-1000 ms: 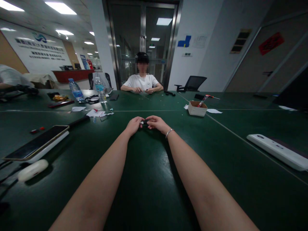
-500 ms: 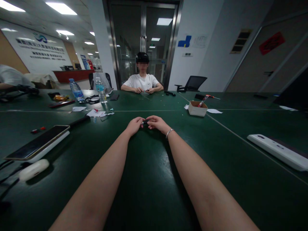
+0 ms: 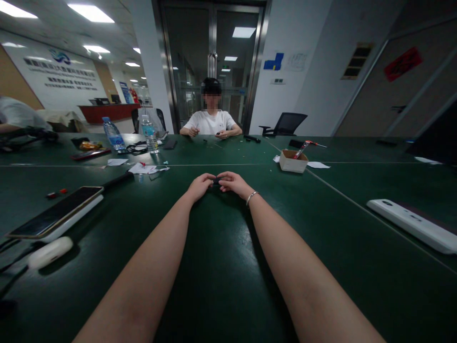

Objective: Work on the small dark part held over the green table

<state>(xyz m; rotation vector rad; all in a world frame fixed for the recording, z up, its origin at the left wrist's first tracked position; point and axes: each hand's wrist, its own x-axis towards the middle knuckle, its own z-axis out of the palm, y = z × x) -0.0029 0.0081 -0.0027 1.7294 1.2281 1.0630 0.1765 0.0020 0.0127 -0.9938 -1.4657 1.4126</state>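
Observation:
Just above the dark green table [image 3: 221,247], my two hands meet around a small dark object [image 3: 216,181], too small and too covered by fingers to name. My left hand [image 3: 200,186] has its fingertips closed on the object's left end. From the other side, my right hand [image 3: 233,184], with a silver bracelet at the wrist, grips the right end between curled fingers and thumb. Only a short stretch of the object shows between the fingertips.
A small open box [image 3: 293,163] with a tool in it stands ahead right. To the left lie a phone [image 3: 59,209], a white rounded case [image 3: 50,252], paper scraps [image 3: 143,168] and two bottles [image 3: 149,133]. A white device [image 3: 410,224] rests at right. A person [image 3: 211,121] sits opposite.
My left fingers have moved slightly inward along the small object, hiding a lighter part that showed before. Across the table, the person's hands have moved apart.

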